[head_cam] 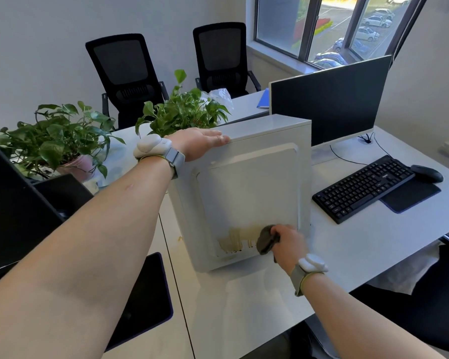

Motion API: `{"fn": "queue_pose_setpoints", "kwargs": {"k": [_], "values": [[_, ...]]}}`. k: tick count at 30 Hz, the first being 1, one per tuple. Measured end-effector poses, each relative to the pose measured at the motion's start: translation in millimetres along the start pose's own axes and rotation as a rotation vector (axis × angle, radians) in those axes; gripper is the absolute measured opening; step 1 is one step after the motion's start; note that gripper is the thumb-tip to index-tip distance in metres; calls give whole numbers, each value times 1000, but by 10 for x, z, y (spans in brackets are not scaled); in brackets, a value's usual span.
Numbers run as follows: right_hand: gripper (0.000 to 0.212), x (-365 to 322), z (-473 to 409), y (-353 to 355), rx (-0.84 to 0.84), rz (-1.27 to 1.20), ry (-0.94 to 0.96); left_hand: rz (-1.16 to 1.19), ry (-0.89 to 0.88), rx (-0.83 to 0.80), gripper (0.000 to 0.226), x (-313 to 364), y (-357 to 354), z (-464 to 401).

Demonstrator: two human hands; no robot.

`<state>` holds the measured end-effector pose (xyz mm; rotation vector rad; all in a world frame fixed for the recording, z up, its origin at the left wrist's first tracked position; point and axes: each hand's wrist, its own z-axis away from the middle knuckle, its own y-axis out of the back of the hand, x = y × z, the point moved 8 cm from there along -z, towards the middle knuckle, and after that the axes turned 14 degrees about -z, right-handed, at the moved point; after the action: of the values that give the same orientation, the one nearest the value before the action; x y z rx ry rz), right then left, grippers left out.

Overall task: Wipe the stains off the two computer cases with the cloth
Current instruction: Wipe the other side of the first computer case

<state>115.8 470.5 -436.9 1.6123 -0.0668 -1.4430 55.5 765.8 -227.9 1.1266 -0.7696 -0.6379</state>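
With the left hand [200,142] resting flat on the white case [246,193] at 12 o'clock, the right hand [287,242] clutching the cloth [266,240] may smear the brown stain [235,240] sideways.

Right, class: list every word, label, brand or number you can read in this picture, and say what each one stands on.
None can be read.
Keyboard: a small pale mark near its upper right edge and the key legends, too small and blurred to read.
White computer case: no label visible, only a brownish stain.
Monitor: dark screen, no text visible.
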Motion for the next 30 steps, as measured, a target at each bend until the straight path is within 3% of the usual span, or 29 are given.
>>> {"fn": "queue_pose_setpoints", "kwargs": {"k": [3,7,10,17,20,25,30], "values": [[34,103,78,-105,-187,150,-125,-14,-5,-3,95,2,-14,-6],[35,-158,170,94,86,-202,32,-30,0,2,95,-1,-1,21],[44,-281,97,96,160,-219,180,-14,-10,-3,97,24,-2,23],[28,72,118,-334,-183,151,22,-12,3,0,93,-2,-7,19],[29,-34,185,-214,-91,-41,56,-15,5,3,93,-4,11,32],[38,-578,79,149,172,-255,323,-24,-7,-9,88,23,4,5],[34,-388,35,-187,72,-69,330,-39,9,0,92,-16,4,-3]]}}
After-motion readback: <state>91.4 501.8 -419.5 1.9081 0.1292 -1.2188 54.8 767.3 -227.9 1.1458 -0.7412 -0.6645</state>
